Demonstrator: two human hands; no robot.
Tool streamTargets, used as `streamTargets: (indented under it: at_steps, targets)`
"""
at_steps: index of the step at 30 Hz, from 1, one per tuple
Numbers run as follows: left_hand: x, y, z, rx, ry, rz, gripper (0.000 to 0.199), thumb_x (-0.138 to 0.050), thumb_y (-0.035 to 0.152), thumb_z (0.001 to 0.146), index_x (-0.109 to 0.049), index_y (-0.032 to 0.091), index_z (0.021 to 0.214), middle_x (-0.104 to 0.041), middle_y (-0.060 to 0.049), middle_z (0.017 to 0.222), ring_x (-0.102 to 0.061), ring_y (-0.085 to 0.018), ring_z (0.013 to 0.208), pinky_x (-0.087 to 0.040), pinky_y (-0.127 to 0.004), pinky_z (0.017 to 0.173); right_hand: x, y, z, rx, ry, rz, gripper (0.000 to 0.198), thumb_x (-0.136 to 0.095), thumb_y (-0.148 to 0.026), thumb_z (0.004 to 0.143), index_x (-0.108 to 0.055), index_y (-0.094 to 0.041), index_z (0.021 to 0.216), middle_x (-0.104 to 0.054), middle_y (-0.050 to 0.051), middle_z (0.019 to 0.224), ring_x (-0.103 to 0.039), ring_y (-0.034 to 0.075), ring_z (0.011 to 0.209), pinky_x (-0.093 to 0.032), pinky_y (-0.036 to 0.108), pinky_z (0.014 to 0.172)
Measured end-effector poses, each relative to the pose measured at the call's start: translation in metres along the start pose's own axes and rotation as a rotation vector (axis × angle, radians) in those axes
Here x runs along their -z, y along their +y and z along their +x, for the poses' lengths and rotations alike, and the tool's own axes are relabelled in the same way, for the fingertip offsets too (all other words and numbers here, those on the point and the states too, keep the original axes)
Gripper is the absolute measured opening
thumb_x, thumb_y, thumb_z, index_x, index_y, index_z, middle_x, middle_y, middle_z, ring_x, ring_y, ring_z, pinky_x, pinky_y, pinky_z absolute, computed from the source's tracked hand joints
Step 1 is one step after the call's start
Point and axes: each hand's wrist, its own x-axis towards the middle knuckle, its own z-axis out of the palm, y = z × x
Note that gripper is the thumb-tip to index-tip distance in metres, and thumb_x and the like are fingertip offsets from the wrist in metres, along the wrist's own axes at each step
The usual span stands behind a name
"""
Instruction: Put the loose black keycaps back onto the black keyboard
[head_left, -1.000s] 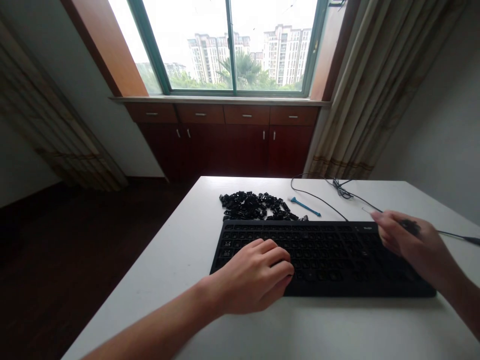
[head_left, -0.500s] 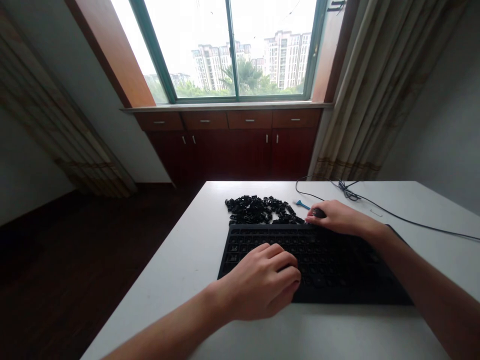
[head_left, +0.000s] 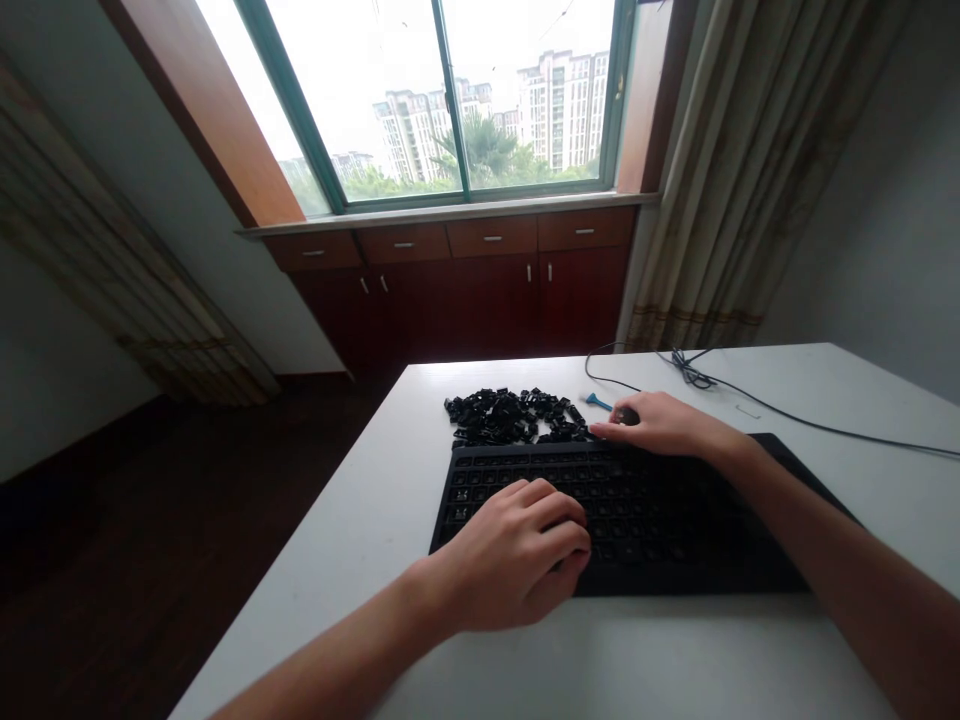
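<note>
A black keyboard (head_left: 690, 580) with its keycaps off over much of its face lies on the white table. My left hand (head_left: 517, 550) rests over its left half, fingers curled down and tips hidden, so what they hold cannot be seen. At the keyboard's back edge my right hand (head_left: 660, 425) is closed around a small tool with a dark rounded handle (head_left: 628, 415); its working end is hidden. Its fingertips are beside a heap of loose black keycaps (head_left: 502, 415) behind the keyboard. Just beyond that hand lies a small blue tool (head_left: 598, 402).
A black cable (head_left: 810, 424), bundled partway, runs across the back right of the white table (head_left: 352, 530). A thin bent wire (head_left: 748, 411) lies near it. Beyond the table stand a red-brown cabinet (head_left: 480, 300), a window and curtains (head_left: 697, 220).
My right hand has shifted slightly left along the keyboard's back edge, toward the keycap heap, with the dark tool. My left hand keeps nearly the same pose. The view has tilted a little.
</note>
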Motion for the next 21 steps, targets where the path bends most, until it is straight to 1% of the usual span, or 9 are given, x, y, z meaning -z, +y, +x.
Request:
streamTargets:
  at_steps: [3,6,10,12,15,18,21]
  targets:
    - [0.000,0.000,0.000,0.007,-0.005,-0.013,0.014,-0.051,0.022,0.094,-0.064,0.019,0.098,-0.067,-0.003,0.108,-0.059,-0.017,0.093,-0.048,-0.033,0.086,0.005,-0.002,0.010,-0.020,-0.093,0.019,0.054,-0.059,-0.072,0.073,-0.071,-0.020,0.085,-0.072,0.006,0.085,-0.063,0.022,0.078,-0.042,0.031,0.068]
    - [0.001,0.000,0.001,0.007,-0.004,-0.020,0.014,-0.051,0.021,0.094,-0.064,0.019,0.098,-0.067,-0.003,0.109,-0.059,-0.017,0.093,-0.049,-0.033,0.086,0.011,-0.002,0.020,-0.058,-0.204,0.047,0.048,-0.065,-0.065,0.071,-0.072,-0.020,0.085,-0.070,0.005,0.080,-0.060,0.019,0.069,-0.041,0.030,0.061]
    - [0.002,0.000,0.002,0.004,-0.004,-0.020,0.013,-0.052,0.021,0.093,-0.064,0.019,0.098,-0.068,-0.003,0.109,-0.059,-0.017,0.093,-0.049,-0.033,0.086,0.015,0.000,0.029,-0.103,-0.314,0.080,0.048,-0.068,-0.063,0.068,-0.071,-0.019,0.088,-0.068,0.005,0.078,-0.053,0.015,0.061,-0.038,0.028,0.052]
    - [0.002,0.001,0.002,0.001,-0.001,-0.017,0.013,-0.052,0.021,0.093,-0.064,0.019,0.097,-0.068,-0.003,0.109,-0.059,-0.016,0.093,-0.049,-0.033,0.086,0.015,0.000,0.031,-0.114,-0.338,0.077,0.050,-0.068,-0.065,0.067,-0.070,-0.018,0.087,-0.067,0.004,0.079,-0.051,0.013,0.060,-0.036,0.027,0.051]
    - [0.002,0.001,0.001,-0.002,0.004,-0.003,0.012,-0.053,0.021,0.093,-0.064,0.019,0.097,-0.068,-0.002,0.108,-0.059,-0.016,0.093,-0.049,-0.032,0.086,0.016,-0.002,0.033,-0.126,-0.346,0.034,0.059,-0.064,-0.073,0.066,-0.068,-0.017,0.082,-0.065,0.005,0.077,-0.049,0.013,0.057,-0.035,0.028,0.051]
    - [0.002,0.001,0.002,-0.003,0.007,0.012,0.012,-0.053,0.021,0.092,-0.065,0.019,0.096,-0.068,-0.002,0.108,-0.060,-0.015,0.092,-0.049,-0.032,0.087,0.019,-0.010,0.034,-0.141,-0.352,-0.033,0.066,-0.063,-0.080,0.062,-0.067,-0.016,0.077,-0.063,0.005,0.069,-0.048,0.013,0.054,-0.035,0.031,0.051]
    - [0.003,0.001,0.002,-0.007,0.010,0.019,0.013,-0.053,0.020,0.092,-0.065,0.018,0.096,-0.068,-0.004,0.107,-0.060,-0.016,0.092,-0.049,-0.031,0.087,0.022,-0.018,0.038,-0.149,-0.372,-0.079,0.065,-0.067,-0.080,0.057,-0.067,-0.016,0.071,-0.058,0.004,0.059,-0.048,0.014,0.051,-0.036,0.032,0.052]
